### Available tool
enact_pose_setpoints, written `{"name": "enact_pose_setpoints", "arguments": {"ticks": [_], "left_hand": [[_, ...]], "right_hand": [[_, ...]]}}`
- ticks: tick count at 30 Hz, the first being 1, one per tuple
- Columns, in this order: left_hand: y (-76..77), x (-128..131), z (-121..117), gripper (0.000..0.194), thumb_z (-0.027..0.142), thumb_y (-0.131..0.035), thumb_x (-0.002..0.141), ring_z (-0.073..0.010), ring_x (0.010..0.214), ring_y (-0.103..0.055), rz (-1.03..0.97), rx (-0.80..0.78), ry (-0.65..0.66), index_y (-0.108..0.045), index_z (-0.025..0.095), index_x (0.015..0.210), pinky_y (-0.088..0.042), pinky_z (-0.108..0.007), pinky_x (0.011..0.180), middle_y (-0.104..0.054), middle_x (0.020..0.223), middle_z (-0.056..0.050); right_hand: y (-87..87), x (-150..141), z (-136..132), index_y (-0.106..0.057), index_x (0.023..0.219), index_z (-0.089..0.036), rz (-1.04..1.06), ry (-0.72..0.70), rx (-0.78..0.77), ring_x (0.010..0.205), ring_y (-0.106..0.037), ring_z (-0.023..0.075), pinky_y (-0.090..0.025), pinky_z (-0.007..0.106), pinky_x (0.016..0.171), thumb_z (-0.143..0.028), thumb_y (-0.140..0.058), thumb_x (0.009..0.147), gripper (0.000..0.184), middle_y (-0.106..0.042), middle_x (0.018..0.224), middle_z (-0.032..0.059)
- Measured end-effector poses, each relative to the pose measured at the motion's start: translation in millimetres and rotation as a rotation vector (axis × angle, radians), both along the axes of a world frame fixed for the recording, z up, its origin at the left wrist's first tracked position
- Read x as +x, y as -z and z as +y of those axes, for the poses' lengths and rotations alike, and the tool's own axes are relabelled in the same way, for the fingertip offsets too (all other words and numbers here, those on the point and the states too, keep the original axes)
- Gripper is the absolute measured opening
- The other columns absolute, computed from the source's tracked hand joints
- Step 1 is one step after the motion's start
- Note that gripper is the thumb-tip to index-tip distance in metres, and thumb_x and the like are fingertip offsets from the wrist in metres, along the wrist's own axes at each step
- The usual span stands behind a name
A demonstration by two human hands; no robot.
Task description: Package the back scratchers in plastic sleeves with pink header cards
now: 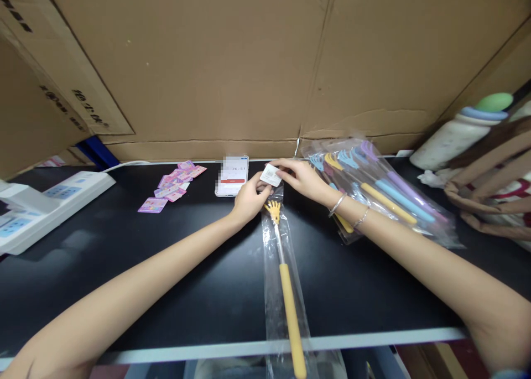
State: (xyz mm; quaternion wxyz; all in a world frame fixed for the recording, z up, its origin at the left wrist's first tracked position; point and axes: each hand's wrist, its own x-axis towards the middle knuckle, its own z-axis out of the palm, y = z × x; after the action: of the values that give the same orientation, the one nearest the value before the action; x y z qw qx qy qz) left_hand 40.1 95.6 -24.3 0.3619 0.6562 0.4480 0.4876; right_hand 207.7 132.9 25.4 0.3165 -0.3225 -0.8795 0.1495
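Note:
A yellow back scratcher [289, 307] lies in a clear plastic bag [271, 290], its hand-shaped head pointing away from me and its handle reaching past the table's front edge. My left hand [250, 197] is closed at the bag's far end, just beyond the scratcher's head. Between the thumb and fingers of my right hand [306, 178] is a small white card [270, 175] with printing on it. The card's lower edge touches or nearly touches my left fingers. Bagged back scratchers [379, 193] in several colours lie in a pile beside my right forearm.
Several pink and purple cards [172, 186] are scattered on the black table [186, 290]. A phone [232, 176] lies behind my left hand. At the left is a white power strip [53, 202]; a bottle [456, 133] and brown bag straps [485, 202] are on the right. Cardboard [215, 58] walls the back.

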Motion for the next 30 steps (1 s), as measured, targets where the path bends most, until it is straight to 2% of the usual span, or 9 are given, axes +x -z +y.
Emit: {"name": "enact_pose_setpoints", "arguments": {"ticks": [5,11,16,21,30], "left_hand": [[-0.7,0,-1,0.026,0.018,-0.053,0.08,-0.018,0.088,-0.067,-0.003,0.0,0.007,-0.055,0.018,0.105,-0.048,-0.029,0.085,-0.07,0.094,-0.004],[0.0,0,-1,0.031,0.024,-0.054,0.083,-0.0164,0.083,-0.067,-0.063,-0.011,0.035,-0.052,0.017,0.113,-0.048,-0.029,0.085,-0.068,0.099,-0.006],[-0.6,1,0,0.03,0.027,-0.052,0.085,-0.0159,0.081,-0.067,-0.095,-0.029,0.066,-0.052,0.015,0.112,-0.049,-0.029,0.085,-0.067,0.103,-0.008],[-1.8,1,-1,0.028,0.027,-0.051,0.085,-0.0156,0.081,-0.066,-0.096,-0.017,0.078,-0.052,0.015,0.11,-0.049,-0.027,0.081,-0.066,0.104,-0.008],[-2.7,1,-2,0.025,0.03,-0.053,0.085,-0.0161,0.08,-0.065,-0.162,-0.043,0.08,-0.054,0.015,0.106,-0.049,-0.026,0.077,-0.066,0.1,-0.006]], "right_hand": [[0.8,2,1,-0.057,0.114,-0.02,-0.057,-0.008,0.094,0.102,-0.059,0.0199,-0.043,0.033,0.087,-0.021,-0.042,0.089,0.029,-0.064,0.114,0.0061],[-3.0,3,-5,-0.048,0.116,-0.019,-0.157,0.111,0.109,0.074,-0.058,0.0166,-0.041,0.026,0.065,-0.022,-0.045,0.087,0.029,-0.064,0.091,0.0052],[-6.0,4,-5,-0.049,0.111,-0.021,-0.185,0.1,0.161,0.08,-0.056,0.0171,-0.04,0.026,0.07,-0.023,-0.044,0.088,0.023,-0.061,0.095,0.0063],[-5.2,4,-4,-0.052,0.108,-0.021,-0.189,0.085,0.148,0.08,-0.054,0.017,-0.039,0.026,0.071,-0.022,-0.044,0.087,0.022,-0.058,0.095,0.0061],[6.1,-1,-3,-0.053,0.099,-0.019,-0.101,0.106,0.111,0.082,-0.054,0.0178,-0.04,0.029,0.073,-0.021,-0.049,0.083,0.016,-0.059,0.092,0.0058]]}}
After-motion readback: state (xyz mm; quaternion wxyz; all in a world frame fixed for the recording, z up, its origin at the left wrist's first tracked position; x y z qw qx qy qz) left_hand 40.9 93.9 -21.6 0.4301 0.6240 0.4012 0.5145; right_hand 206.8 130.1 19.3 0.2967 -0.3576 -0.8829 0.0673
